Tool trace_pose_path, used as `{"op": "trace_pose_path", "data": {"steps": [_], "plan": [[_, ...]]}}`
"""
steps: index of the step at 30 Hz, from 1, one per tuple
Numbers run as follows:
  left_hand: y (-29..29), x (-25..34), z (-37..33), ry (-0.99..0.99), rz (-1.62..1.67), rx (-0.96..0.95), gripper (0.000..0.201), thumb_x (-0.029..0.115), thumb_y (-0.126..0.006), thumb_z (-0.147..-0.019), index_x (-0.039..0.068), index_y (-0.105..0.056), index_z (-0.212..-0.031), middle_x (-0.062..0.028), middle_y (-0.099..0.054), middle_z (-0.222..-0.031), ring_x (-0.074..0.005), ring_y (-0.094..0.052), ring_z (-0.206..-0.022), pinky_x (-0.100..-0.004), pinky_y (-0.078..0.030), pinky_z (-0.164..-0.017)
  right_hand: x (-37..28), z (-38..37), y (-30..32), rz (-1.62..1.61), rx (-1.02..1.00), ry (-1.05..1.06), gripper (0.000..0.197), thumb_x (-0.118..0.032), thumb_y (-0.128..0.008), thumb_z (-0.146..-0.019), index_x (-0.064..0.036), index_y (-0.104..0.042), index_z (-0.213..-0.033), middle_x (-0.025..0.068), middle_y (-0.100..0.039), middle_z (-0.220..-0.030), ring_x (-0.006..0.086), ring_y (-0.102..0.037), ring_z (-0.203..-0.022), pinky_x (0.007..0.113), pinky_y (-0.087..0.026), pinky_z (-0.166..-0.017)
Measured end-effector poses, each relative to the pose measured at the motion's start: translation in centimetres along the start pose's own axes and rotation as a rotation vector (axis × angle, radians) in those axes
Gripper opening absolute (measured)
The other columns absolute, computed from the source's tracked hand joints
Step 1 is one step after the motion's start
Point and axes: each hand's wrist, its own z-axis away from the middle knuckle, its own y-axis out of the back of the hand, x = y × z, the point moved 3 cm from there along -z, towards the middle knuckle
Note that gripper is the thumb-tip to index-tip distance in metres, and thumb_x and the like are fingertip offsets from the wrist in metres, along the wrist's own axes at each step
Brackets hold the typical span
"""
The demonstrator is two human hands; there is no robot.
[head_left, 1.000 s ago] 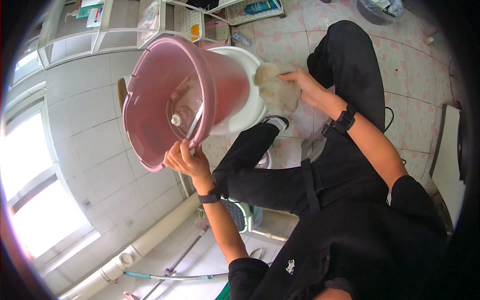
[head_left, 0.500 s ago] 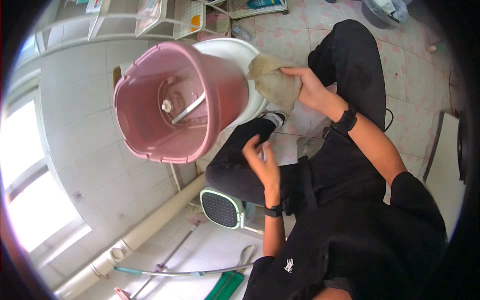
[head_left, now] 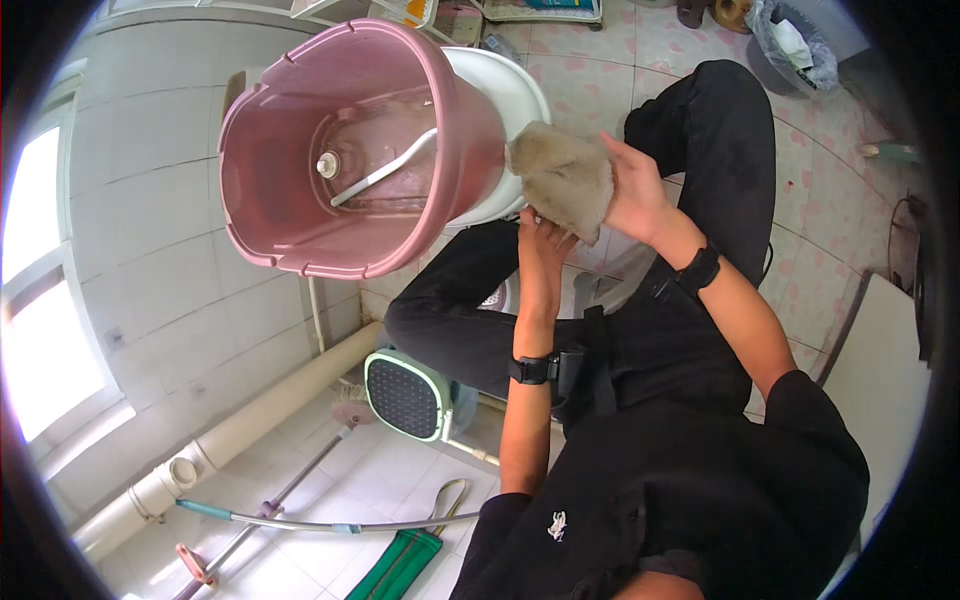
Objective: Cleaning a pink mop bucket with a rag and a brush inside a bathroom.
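Observation:
A greyish-beige cloth (head_left: 565,180), flattened and stained-looking, is up in front of me, just right of the pink bucket. Its right edge is in my right hand (head_left: 637,190), thumb on the near side and the other fingers partly hidden. My left hand (head_left: 543,255) comes up from below, its fingertips at the cloth's lower edge. The large pink bucket (head_left: 470,150) is tipped so its mouth faces left; inside it are a white plug-like fitting (head_left: 328,165) and a curved white tube (head_left: 385,170). Behind the bucket shows part of a round white basin (head_left: 530,100).
A green-rimmed stool with a black top (head_left: 405,395) stands by my left knee. Mop poles (head_left: 300,470) and a green bag (head_left: 400,562) lie at lower left. A thick pipe (head_left: 240,430) runs along the wall. A lined bin (head_left: 785,65) stands far right.
My left hand has moved up from my knee to the cloth's lower edge. The cloth now spreads wider, with my right hand at its side. The view has shifted slightly.

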Motion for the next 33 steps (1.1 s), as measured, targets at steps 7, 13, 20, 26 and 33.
{"op": "trace_pose_path", "data": {"steps": [7, 13, 20, 26, 33], "plan": [[-0.2, 0.0, 0.3, 0.003, 0.102, 0.006, 0.074, 0.06, -0.034, -0.101, 0.01, -0.024, -0.154, -0.0176, -0.04, -0.149, -0.0325, -0.042, -0.136, -0.0509, -0.033, -0.11, 1.6, -0.8, 1.1, 0.392, 0.119, 0.062, 0.046, -0.029, -0.051, -0.103, -0.0005, -0.051, -0.138, 0.0117, -0.058, -0.134, 0.0224, -0.058, -0.122, 0.037, -0.044, -0.106], [0.8, -0.2, 0.5, -0.036, 0.057, 0.01, 0.068, 0.055, -0.043, -0.101, 0.011, -0.03, -0.152, -0.0159, -0.042, -0.147, -0.031, -0.043, -0.134, -0.0492, -0.037, -0.108, 2.1, -0.2, -1.2, 1.359, -0.003, 0.352, 0.039, -0.019, -0.06, -0.097, -0.0033, -0.06, -0.132, 0.0119, -0.061, -0.13, 0.0222, -0.057, -0.122, 0.037, -0.043, -0.105], [0.4, 0.3, 0.8, -0.058, 0.007, 0.046, 0.062, 0.051, -0.049, -0.101, 0.012, -0.037, -0.147, -0.0109, -0.047, -0.143, -0.0263, -0.048, -0.13, -0.0466, -0.041, -0.104, 2.5, 1.2, -3.0, 1.822, -0.059, 0.547, 0.043, -0.019, -0.069, -0.09, -0.0042, -0.062, -0.13, 0.0122, -0.062, -0.124, 0.0293, -0.058, -0.118, 0.037, -0.043, -0.104], [0.9, -0.8, 0.6, -0.027, -0.006, 0.088, 0.051, 0.041, -0.052, -0.102, 0.01, -0.045, -0.142, -0.0077, -0.057, -0.129, -0.0189, -0.055, -0.119, -0.0365, -0.044, -0.098, 0.7, 1.3, -1.3, 1.608, 0.286, 0.403, 0.04, -0.018, -0.069, -0.089, -0.0004, -0.061, -0.124, 0.0084, -0.065, -0.106, 0.017, -0.059, -0.108, 0.032, -0.045, -0.094], [2.9, -2.9, 0.6, 0.071, -0.358, 0.246, 0.039, 0.033, -0.053, -0.103, 0.004, -0.055, -0.129, -0.0112, -0.064, -0.12, -0.022, -0.061, -0.112, -0.0363, -0.044, -0.1, -2.4, 3.6, -2.6, 0.961, 0.53, 0.234, 0.029, -0.029, -0.065, -0.093, -0.0098, -0.062, -0.114, 0.0032, -0.065, -0.103, 0.0104, -0.057, -0.099, 0.026, -0.042, -0.088]]}}
